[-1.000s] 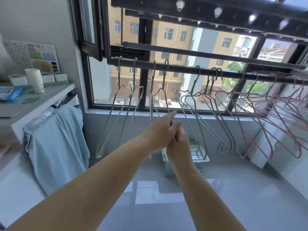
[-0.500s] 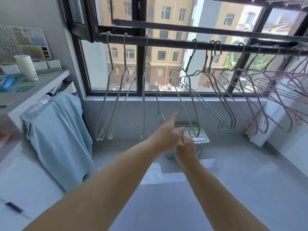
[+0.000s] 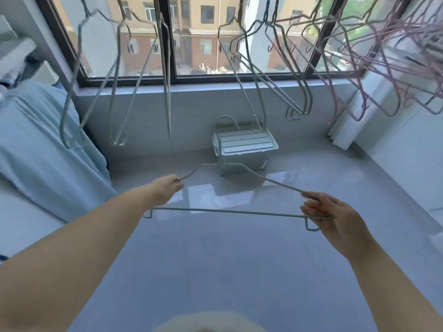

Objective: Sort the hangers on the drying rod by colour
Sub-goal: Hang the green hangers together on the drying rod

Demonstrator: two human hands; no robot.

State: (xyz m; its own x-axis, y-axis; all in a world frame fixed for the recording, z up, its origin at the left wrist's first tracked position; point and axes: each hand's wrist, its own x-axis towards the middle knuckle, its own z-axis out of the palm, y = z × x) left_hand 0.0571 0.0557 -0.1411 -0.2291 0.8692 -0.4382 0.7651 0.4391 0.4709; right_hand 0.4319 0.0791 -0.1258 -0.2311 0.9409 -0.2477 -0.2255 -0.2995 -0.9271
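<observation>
A pale green wire hanger (image 3: 230, 212) is off the rod and lies almost flat in front of me, low over the floor. My left hand (image 3: 166, 190) grips its left shoulder wire. My right hand (image 3: 328, 213) grips its right end, fingers around the corner. Several more green hangers (image 3: 115, 97) dangle along the top left and middle (image 3: 260, 75). A bunch of pink hangers (image 3: 393, 68) hangs at the top right. The drying rod itself is above the picture and hidden.
A light blue cloth (image 3: 40, 144) drapes over a counter edge at the left. A small grey-green crate (image 3: 244, 149) stands on the glossy floor under the window sill (image 3: 203, 85). A white wall and panel (image 3: 383, 111) close the right side.
One green hanger came off the rod and was lowered. My hands, together at first, have spread apart to its two ends. The camera has tilted downward.
</observation>
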